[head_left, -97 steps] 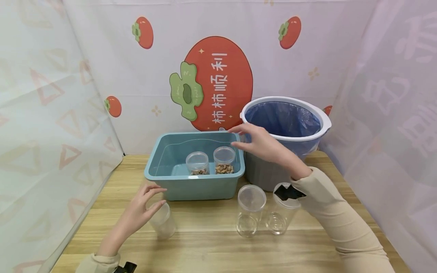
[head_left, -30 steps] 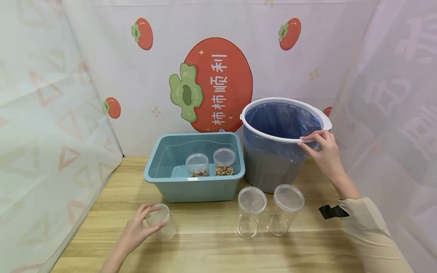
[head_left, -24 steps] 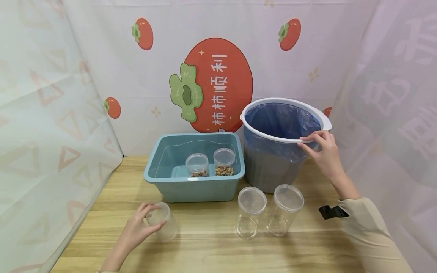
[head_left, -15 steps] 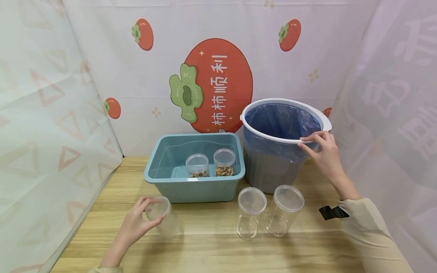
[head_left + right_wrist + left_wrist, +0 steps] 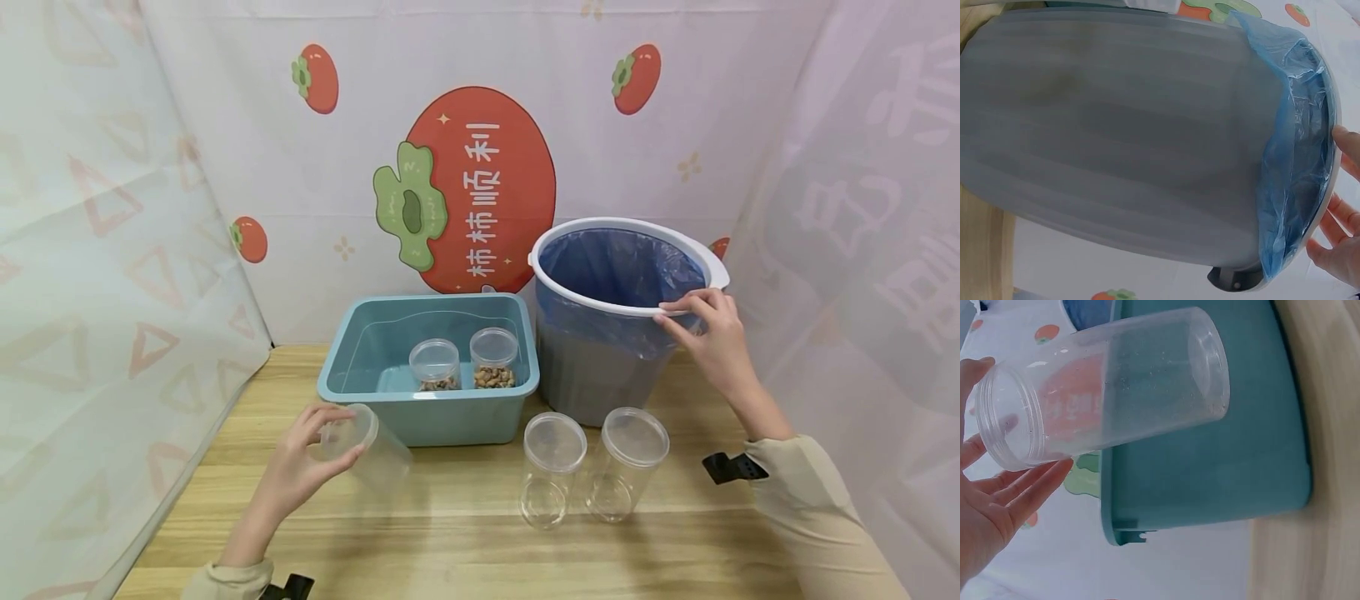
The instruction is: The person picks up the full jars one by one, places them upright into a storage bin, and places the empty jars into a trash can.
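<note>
The clear jar [image 5: 390, 467], apparently empty, should be light and stiff-walled, with slight give if squeezed; its smooth plastic may slip between dry fingers, though it looks unlikely to shatter. The ridged neck seems the best place to take hold, and there the left hand [image 5: 294, 467] has its grip, thumb and fingers clamped round it. The jar hangs tilted, neck toward the left edge of the table [image 5: 480, 550], base toward the blue tub [image 5: 442, 423]. The right hand [image 5: 708, 333] has its grip clamped on the rim [image 5: 618, 223] of the bin [image 5: 592, 383], by the table's back right corner.

Compared with 1.0 s ago, the jar is higher and leans more, its base swung tubward; the left hand has risen too, while the right hand stays put.
</note>
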A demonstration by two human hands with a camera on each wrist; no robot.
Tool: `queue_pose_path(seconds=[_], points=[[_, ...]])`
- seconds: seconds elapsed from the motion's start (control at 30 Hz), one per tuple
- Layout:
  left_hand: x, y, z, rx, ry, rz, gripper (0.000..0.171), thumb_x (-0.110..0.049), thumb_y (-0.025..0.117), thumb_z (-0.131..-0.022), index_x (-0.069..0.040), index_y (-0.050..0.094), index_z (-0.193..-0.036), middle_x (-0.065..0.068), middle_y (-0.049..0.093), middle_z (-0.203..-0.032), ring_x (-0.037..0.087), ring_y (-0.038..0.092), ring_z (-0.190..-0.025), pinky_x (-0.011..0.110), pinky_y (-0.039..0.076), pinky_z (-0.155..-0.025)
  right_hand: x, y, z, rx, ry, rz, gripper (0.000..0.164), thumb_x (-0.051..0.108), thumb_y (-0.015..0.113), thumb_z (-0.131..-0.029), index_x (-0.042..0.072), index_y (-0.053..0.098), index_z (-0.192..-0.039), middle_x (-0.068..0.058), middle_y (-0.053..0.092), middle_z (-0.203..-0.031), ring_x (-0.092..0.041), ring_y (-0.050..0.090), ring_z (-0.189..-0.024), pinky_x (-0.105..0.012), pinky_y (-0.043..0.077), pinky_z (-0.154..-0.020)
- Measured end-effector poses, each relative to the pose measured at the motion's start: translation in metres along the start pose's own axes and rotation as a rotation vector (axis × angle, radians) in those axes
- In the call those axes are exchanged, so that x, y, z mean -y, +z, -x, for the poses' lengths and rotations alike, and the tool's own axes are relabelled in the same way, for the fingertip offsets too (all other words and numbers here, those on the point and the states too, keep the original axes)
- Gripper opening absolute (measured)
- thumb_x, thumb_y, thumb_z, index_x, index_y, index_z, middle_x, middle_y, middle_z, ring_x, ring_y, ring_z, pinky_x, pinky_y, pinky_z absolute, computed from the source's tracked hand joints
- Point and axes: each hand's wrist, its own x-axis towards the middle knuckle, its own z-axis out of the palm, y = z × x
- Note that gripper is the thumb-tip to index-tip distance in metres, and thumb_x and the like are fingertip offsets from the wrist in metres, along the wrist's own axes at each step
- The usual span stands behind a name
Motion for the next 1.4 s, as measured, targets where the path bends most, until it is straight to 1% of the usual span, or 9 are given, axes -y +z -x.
queue_pose_path(seconds=[0.13, 0.23, 0.3, 0.4, 0.57, 0.73, 0.97, 1.23, 1.4], points=[[-0.023, -0.008, -0.015, 0.007, 0.033, 0.029, 0.044, 0.014, 0.074, -0.053, 0.005, 0.058, -0.094, 0.016, 0.055, -0.093, 0.010, 0.052, -0.088, 0.016, 0.047, -0.065, 0.000, 0.000, 0.000, 0.006, 0.001, 0.001, 0.025, -0.009, 0.074, -0.061, -0.005, 0.065, -0.083, -0.019, 0.050, -0.086, -0.032, 0.039, -0.081, -0.034, 0.026, -0.069], [-0.032, -0.011, -0.023, 0.008, 0.057, 0.034, 0.043, 0.016, 0.073, -0.054, 0.007, 0.057, -0.093, 0.017, 0.055, -0.093, 0.011, 0.052, -0.087, 0.016, 0.047, -0.065, 0.000, 0.000, 0.000, 0.007, 0.001, 0.005, 0.025, -0.009, 0.074, -0.060, -0.004, 0.065, -0.083, -0.019, 0.050, -0.085, -0.032, 0.039, -0.081, -0.033, 0.025, -0.069], [-0.033, -0.011, -0.027, -0.003, 0.068, 0.047, 0.044, 0.016, 0.072, -0.053, 0.008, 0.057, -0.093, 0.017, 0.055, -0.093, 0.011, 0.052, -0.088, 0.015, 0.048, -0.065, 0.000, 0.000, 0.000, 0.002, 0.000, 0.009, 0.025, -0.009, 0.074, -0.060, -0.004, 0.065, -0.082, -0.018, 0.050, -0.085, -0.031, 0.039, -0.081, -0.032, 0.025, -0.069], [-0.026, -0.009, -0.029, -0.022, 0.068, 0.075, 0.046, 0.018, 0.072, -0.052, 0.008, 0.057, -0.094, 0.018, 0.055, -0.095, 0.007, 0.052, -0.091, 0.013, 0.047, -0.067, 0.000, 0.000, 0.000, -0.007, -0.004, 0.012, 0.025, -0.009, 0.074, -0.060, -0.004, 0.064, -0.082, -0.018, 0.050, -0.085, -0.030, 0.039, -0.080, -0.031, 0.025, -0.069], [-0.016, -0.002, -0.034, -0.048, 0.042, 0.115, 0.049, 0.015, 0.075, -0.054, 0.004, 0.058, -0.098, 0.013, 0.056, -0.100, 0.004, 0.051, -0.095, 0.012, 0.046, -0.068, 0.000, 0.000, 0.000, -0.015, -0.012, 0.014, 0.024, -0.008, 0.074, -0.060, -0.004, 0.064, -0.082, -0.017, 0.050, -0.085, -0.028, 0.039, -0.080, -0.029, 0.025, -0.069], [-0.022, 0.001, -0.045, -0.077, 0.029, 0.147, 0.048, 0.010, 0.075, -0.058, 0.000, 0.059, -0.102, 0.011, 0.055, -0.104, 0.005, 0.051, -0.095, 0.013, 0.046, -0.070, 0.000, 0.000, 0.000, -0.007, -0.011, 0.007, 0.026, -0.010, 0.074, -0.059, -0.004, 0.064, -0.082, -0.018, 0.050, -0.085, -0.030, 0.039, -0.080, -0.030, 0.025, -0.069], [-0.030, 0.008, -0.063, -0.115, 0.034, 0.189, 0.047, 0.010, 0.075, -0.059, 0.000, 0.060, -0.103, 0.011, 0.055, -0.103, 0.005, 0.052, -0.094, 0.013, 0.047, -0.070, 0.000, 0.000, 0.000, 0.002, -0.004, 0.005, 0.026, -0.010, 0.075, -0.059, -0.005, 0.064, -0.082, -0.019, 0.049, -0.085, -0.031, 0.038, -0.080, -0.031, 0.025, -0.068], [-0.039, 0.013, -0.090, -0.127, 0.054, 0.207, 0.044, 0.005, 0.075, -0.062, -0.002, 0.059, -0.103, 0.009, 0.055, -0.105, 0.008, 0.051, -0.097, 0.016, 0.047, -0.073, 0.001, 0.000, 0.001, -0.012, -0.007, 0.011, 0.026, -0.010, 0.074, -0.059, -0.005, 0.064, -0.082, -0.019, 0.049, -0.085, -0.029, 0.038, -0.079, -0.027, 0.024, -0.068], [-0.045, 0.018, -0.109, -0.158, 0.080, 0.235, 0.043, 0.005, 0.074, -0.064, 0.000, 0.059, -0.104, 0.011, 0.054, -0.106, 0.013, 0.052, -0.097, 0.018, 0.048, -0.072, 0.002, 0.000, 0.001, -0.018, -0.015, 0.007, 0.026, -0.011, 0.074, -0.059, -0.005, 0.064, -0.082, -0.019, 0.049, -0.084, -0.028, 0.038, -0.078, -0.026, 0.023, -0.068]])
